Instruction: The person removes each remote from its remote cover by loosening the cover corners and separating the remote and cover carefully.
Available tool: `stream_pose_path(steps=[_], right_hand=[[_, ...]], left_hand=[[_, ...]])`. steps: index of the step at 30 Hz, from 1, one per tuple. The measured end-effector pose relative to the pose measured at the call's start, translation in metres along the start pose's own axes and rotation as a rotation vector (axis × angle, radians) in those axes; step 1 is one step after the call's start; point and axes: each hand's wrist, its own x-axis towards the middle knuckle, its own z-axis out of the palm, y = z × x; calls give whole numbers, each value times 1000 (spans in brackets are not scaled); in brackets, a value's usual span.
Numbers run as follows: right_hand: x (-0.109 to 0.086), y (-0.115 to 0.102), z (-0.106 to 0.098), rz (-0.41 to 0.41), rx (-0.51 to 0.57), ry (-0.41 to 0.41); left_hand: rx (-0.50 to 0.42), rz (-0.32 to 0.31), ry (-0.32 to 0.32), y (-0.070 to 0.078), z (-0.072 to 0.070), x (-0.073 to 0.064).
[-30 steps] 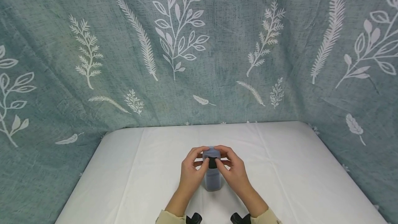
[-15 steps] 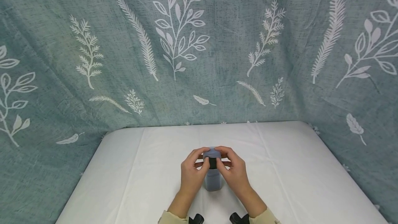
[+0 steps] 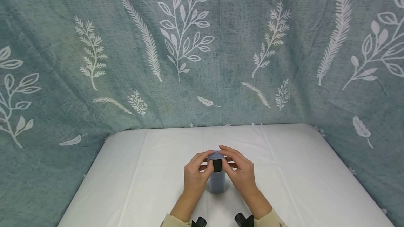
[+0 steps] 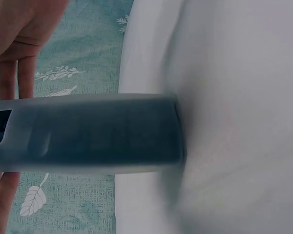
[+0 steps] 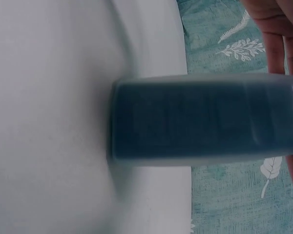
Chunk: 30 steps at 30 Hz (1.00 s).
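Observation:
A blue-grey handheld device [image 3: 217,184] with a black display-like panel [image 3: 217,165] stands upright on the white table. My left hand [image 3: 194,175] grips its upper part from the left, fingertips at the top and thumb beside the panel. From the right, my right hand [image 3: 242,173] holds the same upper part, thumb at the panel's other edge and forefinger extended over the top. In the left wrist view, the device body [image 4: 97,131] lies across the picture with its base at the cloth. The right wrist view shows the body [image 5: 200,119] from close by, fingers behind it.
White cloth [image 3: 151,185] covers the table. A green curtain [image 3: 221,90] with white leaf prints hangs behind it and along both sides. Black wrist mounts [image 3: 199,222] show at the front, by the beige sleeves [image 3: 175,221].
My right hand has shifted slightly right, and its forefinger has lifted and straightened over the device's top. The left hand keeps its grip, and the device stays in place.

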Motion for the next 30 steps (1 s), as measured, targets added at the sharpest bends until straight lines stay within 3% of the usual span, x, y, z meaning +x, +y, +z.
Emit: stream_pose_path(steps=[4, 12, 21, 30], right_hand=[[4, 1, -4, -18, -1, -8], [10, 0, -11, 1, -63, -55], [16, -1, -16, 114, 64, -135], [21, -3, -13, 253, 77, -158]], left_hand=[[22, 53, 5, -2, -1, 0], [21, 101, 6, -2, -1, -2], [-9, 108, -7, -3, -2, -3], [-32, 104, -26, -3, -4, -4]])
